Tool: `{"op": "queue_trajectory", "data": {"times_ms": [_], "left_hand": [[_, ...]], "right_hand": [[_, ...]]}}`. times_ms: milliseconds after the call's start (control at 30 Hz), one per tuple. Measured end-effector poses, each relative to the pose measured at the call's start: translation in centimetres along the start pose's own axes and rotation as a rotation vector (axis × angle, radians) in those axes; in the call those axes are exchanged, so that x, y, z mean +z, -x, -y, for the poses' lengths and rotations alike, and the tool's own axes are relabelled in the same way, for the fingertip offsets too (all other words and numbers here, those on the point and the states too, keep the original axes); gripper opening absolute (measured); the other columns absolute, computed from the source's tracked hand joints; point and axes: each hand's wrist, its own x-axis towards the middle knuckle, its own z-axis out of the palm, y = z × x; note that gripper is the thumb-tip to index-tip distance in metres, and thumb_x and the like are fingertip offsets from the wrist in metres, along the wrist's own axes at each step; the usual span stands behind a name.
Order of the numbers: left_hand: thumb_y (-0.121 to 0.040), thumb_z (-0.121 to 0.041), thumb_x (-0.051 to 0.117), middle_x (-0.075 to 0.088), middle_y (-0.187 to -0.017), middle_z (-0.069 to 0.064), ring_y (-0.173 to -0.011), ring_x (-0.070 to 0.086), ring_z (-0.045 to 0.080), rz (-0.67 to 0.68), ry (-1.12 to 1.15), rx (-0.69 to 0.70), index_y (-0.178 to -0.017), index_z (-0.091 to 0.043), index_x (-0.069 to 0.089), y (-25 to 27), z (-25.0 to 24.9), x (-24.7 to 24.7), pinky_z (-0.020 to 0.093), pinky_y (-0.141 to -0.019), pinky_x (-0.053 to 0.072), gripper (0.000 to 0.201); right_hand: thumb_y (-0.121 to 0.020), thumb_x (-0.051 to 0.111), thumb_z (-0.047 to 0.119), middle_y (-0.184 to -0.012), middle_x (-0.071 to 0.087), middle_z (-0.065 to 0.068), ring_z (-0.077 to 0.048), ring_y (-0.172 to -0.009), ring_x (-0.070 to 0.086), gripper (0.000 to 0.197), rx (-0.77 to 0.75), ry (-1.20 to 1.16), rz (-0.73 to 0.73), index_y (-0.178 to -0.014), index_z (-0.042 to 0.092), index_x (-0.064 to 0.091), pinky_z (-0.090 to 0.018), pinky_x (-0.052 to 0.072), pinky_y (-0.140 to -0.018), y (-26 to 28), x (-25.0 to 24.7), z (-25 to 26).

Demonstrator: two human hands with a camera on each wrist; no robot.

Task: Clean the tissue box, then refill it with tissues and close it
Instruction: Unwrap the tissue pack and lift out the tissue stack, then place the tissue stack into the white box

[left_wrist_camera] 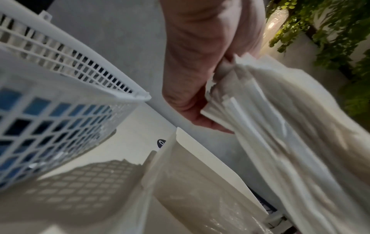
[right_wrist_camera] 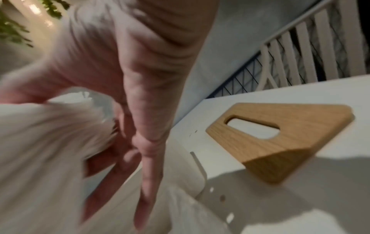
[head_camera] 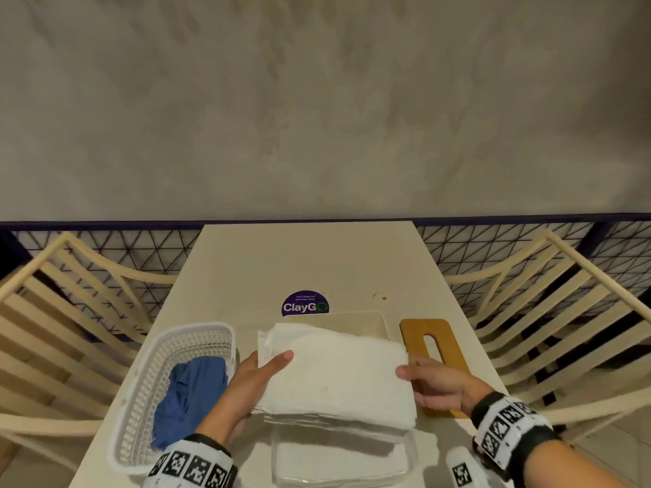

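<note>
We see a thick stack of white tissues [head_camera: 334, 378] held level above the open clear tissue box [head_camera: 410, 449]; its slotted wooden lid [head_camera: 435, 350] lies flat just right.

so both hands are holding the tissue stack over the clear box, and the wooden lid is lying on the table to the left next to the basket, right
Not quite. The wooden lid lies on the table's right side, by the right hand, as the head view shows. The basket is on the left. Both hands, with the left hand, do hold the tissue stack over the clear box.
</note>
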Motion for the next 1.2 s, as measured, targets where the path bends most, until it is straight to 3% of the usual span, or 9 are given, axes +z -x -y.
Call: {"op": "queue_trajectory", "data": {"times_ms": [133,200,333,500,667,800,933,1067,1200], "left_hand": [[-0.089,-0.033,0.058,0.069,-0.090,-0.006,-0.077,0.068,0.004,0.031,-0.023,-0.059,-0.113,-0.012,0.058,-0.8,-0.8,1.2,0.017,-0.058,0.051,0.032],[-0.090,-0.036,0.055,0.069,-0.099,-0.003,-0.088,0.066,0.010,0.067,-0.033,-0.105,-0.121,-0.010,0.056,-1.0,-1.4,1.7,0.021,-0.066,0.049,0.039],[-0.093,-0.038,0.049,0.066,-0.112,-0.008,-0.103,0.062,0.008,0.153,-0.014,-0.057,-0.123,-0.025,0.051,-1.6,-2.2,2.4,0.024,-0.086,0.048,0.033],[-0.091,-0.030,0.056,0.063,-0.125,0.003,-0.114,0.060,0.022,0.094,-0.020,-0.019,-0.131,-0.018,0.047,-4.0,-2.9,1.9,0.043,-0.106,0.042,0.043],[-0.080,-0.033,0.068,0.060,-0.126,0.008,-0.111,0.059,0.026,-0.117,-0.145,-0.008,-0.130,-0.011,0.045,-8.1,-3.0,1.1,0.041,-0.098,0.048,0.060],[-0.082,-0.031,0.064,0.059,-0.123,0.022,-0.113,0.057,0.039,-0.165,-0.234,-0.083,-0.129,-0.006,0.046,-9.8,-2.6,1.4,0.042,-0.095,0.049,0.055],[-0.079,-0.022,0.071,0.062,-0.121,0.015,-0.108,0.060,0.032,-0.203,-0.311,-0.073,-0.124,-0.005,0.051,-10.5,-1.3,1.6,0.046,-0.097,0.048,0.053],[-0.076,-0.025,0.074,0.061,-0.123,0.013,-0.110,0.057,0.031,-0.277,-0.430,-0.040,-0.125,-0.005,0.050,-10.4,-0.6,1.8,0.037,-0.093,0.048,0.057],[-0.080,-0.019,0.071,0.059,-0.122,0.016,-0.106,0.057,0.032,-0.306,-0.536,-0.031,-0.126,-0.002,0.042,-10.2,-0.9,2.8,0.028,-0.079,0.044,0.057]], "right_hand": [[-0.048,0.094,0.018,-0.126,0.057,-0.025,-0.036,-0.113,0.059,0.091,-0.108,-0.262,-0.057,-0.126,-0.001,0.051,-0.045,0.053,-0.090,0.2,1.2,-0.9],[-0.052,0.092,0.027,-0.125,0.061,-0.020,-0.033,-0.114,0.059,0.086,-0.105,-0.229,-0.134,-0.126,0.004,0.053,-0.044,0.051,-0.093,0.2,1.8,-0.6],[-0.087,0.064,0.030,-0.118,0.067,-0.009,-0.025,-0.110,0.063,0.045,-0.140,-0.078,-0.298,-0.127,0.012,0.053,-0.039,0.048,-0.095,0.2,2.5,0.3],[-0.088,0.064,0.015,-0.120,0.065,-0.009,-0.027,-0.111,0.061,0.042,-0.253,0.000,-0.391,-0.127,0.015,0.049,-0.045,0.045,-0.100,-0.6,2.9,2.3],[-0.089,0.062,0.006,-0.122,0.062,-0.010,-0.025,-0.109,0.060,0.044,-0.258,0.152,-0.448,-0.130,0.008,0.046,-0.038,0.047,-0.097,-3.1,2.9,5.9],[-0.087,0.064,0.003,-0.117,0.063,-0.012,-0.019,-0.090,0.063,0.038,-0.163,0.269,-0.535,-0.123,-0.001,0.053,-0.024,0.052,-0.069,-5.3,2.7,6.6],[-0.083,0.070,0.012,-0.120,0.062,-0.012,-0.024,-0.104,0.059,0.044,-0.065,0.441,-0.653,-0.122,0.000,0.054,-0.034,0.049,-0.093,-6.6,1.8,5.9],[-0.084,0.070,0.016,-0.124,0.059,-0.011,-0.025,-0.111,0.056,0.049,-0.010,0.525,-0.674,-0.127,0.002,0.050,-0.033,0.047,-0.097,-6.9,1.7,6.0],[-0.086,0.065,0.015,-0.111,0.061,-0.010,-0.022,-0.097,0.056,0.038,0.007,0.640,-0.707,-0.119,0.000,0.055,-0.023,0.049,-0.071,-7.1,2.3,6.1]]}}
